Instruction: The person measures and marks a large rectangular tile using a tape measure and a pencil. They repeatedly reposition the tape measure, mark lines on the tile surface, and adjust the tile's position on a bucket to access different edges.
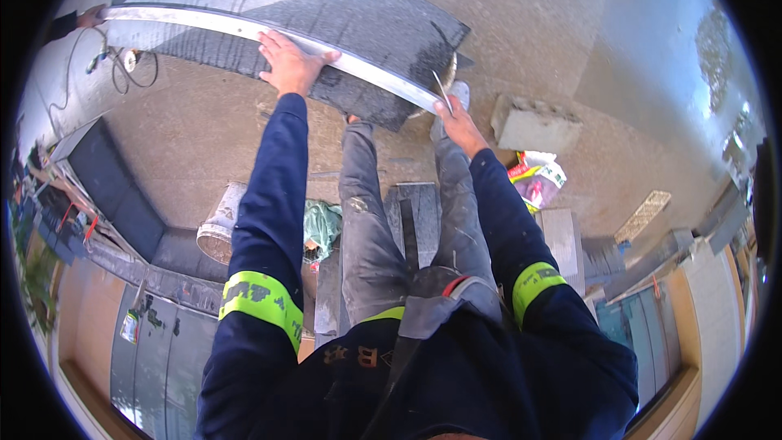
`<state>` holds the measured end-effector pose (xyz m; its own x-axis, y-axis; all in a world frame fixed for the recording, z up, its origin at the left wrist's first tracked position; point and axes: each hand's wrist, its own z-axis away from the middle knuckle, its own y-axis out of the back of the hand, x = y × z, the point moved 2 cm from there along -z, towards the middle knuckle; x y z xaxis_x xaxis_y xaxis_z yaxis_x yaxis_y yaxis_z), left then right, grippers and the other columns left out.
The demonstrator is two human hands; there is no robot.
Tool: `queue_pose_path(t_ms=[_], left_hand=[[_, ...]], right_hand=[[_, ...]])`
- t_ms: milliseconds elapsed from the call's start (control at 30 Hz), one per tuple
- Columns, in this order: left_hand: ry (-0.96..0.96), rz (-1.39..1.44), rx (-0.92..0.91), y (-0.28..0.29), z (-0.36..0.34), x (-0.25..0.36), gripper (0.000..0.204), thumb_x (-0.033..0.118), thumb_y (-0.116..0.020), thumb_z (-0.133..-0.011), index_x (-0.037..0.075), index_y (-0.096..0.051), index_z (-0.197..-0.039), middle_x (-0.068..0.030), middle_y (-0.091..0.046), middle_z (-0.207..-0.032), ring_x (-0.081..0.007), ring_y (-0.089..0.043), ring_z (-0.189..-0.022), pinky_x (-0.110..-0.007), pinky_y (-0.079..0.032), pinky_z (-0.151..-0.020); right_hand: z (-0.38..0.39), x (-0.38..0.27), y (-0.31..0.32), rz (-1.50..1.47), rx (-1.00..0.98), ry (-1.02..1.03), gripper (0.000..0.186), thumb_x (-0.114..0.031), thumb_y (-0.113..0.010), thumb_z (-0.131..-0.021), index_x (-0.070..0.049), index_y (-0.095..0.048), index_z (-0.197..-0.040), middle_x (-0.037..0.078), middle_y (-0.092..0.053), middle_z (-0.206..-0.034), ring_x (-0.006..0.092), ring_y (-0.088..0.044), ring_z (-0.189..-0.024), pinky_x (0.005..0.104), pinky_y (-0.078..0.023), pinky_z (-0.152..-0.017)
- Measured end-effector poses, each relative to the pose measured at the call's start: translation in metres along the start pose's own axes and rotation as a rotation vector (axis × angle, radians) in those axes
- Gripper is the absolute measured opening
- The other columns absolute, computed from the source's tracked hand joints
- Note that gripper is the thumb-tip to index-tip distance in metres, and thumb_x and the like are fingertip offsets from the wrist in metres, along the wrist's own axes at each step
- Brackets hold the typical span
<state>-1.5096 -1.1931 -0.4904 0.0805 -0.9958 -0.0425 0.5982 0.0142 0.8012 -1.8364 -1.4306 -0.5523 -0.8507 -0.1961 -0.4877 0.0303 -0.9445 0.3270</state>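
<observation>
A long, pale metal straightedge [375, 75] lies across a dark grey stone slab [358, 26]. My left hand [292, 65] rests on the straightedge with its fingers and thumb spread, pressing near its middle. At the straightedge's right end, my right hand [464, 129] is closed around a thin, light-coloured stick [442, 91], whose exact kind is too small to tell. This hand also touches the end of the bar. Another person's hand [91, 16] is at the far left end of the straightedge. Dark streaks mark the slab's surface.
A corded tool [99, 57] lies left of the slab, its cable looped. A concrete block [535, 125] and a colourful plastic bag [539, 179] are on the right. A dirty white bucket [218, 232] and a green bag [322, 224] stand by my left leg.
</observation>
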Motion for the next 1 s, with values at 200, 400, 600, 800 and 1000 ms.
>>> queue_pose_path(t_ms=[200,400,600,800,1000], left_hand=[[0.058,0.026,-0.089,0.001,-0.005,0.004,0.164,0.065,-0.099,-0.062,-0.004,0.002,-0.17,-0.0234,-0.002,-0.181,-0.0421,-0.03,-0.161,-0.075,-0.034,-0.12],[0.106,-0.29,-0.161,0.005,-0.009,0.007,0.152,0.076,-0.088,-0.071,0.005,-0.001,-0.174,-0.0222,-0.004,-0.181,-0.0468,-0.036,-0.157,-0.077,-0.039,-0.114],[0.187,0.066,-0.169,0.021,-0.013,0.007,0.169,0.052,-0.106,-0.054,0.002,0.004,-0.172,-0.0159,0.003,-0.183,-0.0463,-0.041,-0.155,-0.073,-0.043,-0.112],[0.194,0.051,-0.179,0.028,-0.008,0.009,0.17,0.053,-0.105,-0.054,0.002,0.005,-0.172,-0.0152,0.002,-0.183,-0.0454,-0.039,-0.157,-0.073,-0.039,-0.116],[0.132,0.028,-0.129,0.022,-0.01,0.004,0.17,0.053,-0.105,-0.054,-0.002,0.005,-0.171,-0.019,0.003,-0.182,-0.0367,-0.024,-0.165,-0.074,-0.033,-0.12]], right_hand=[[-0.01,0.024,-0.009,-0.067,0.003,0.038,0.069,-0.056,-0.056,-0.109,0.003,-0.055,-0.145,0.031,-0.063,-0.143,0.0449,-0.057,-0.138,0.0463,-0.043,-0.117],[-0.009,0.033,-0.009,0.453,0.003,0.465,0.047,-0.017,-0.055,-0.108,-0.002,-0.053,-0.153,0.035,-0.06,-0.144,0.0441,-0.057,-0.139,0.0495,-0.046,-0.118],[-0.024,0.03,-0.012,-0.062,-0.08,0.118,0.055,-0.044,-0.051,-0.115,0.002,-0.051,-0.145,0.017,-0.066,-0.12,0.0251,-0.063,-0.104,0.0395,-0.051,-0.095],[-0.016,0.029,-0.007,-0.079,-0.13,0.065,0.055,-0.046,-0.05,-0.115,0.001,-0.052,-0.145,0.016,-0.068,-0.114,0.0233,-0.065,-0.098,0.0383,-0.052,-0.093],[-0.014,0.017,-0.003,-0.046,-0.135,0.092,0.055,-0.045,-0.05,-0.115,0.002,-0.051,-0.144,0.017,-0.068,-0.112,0.0253,-0.066,-0.097,0.0401,-0.052,-0.092]])
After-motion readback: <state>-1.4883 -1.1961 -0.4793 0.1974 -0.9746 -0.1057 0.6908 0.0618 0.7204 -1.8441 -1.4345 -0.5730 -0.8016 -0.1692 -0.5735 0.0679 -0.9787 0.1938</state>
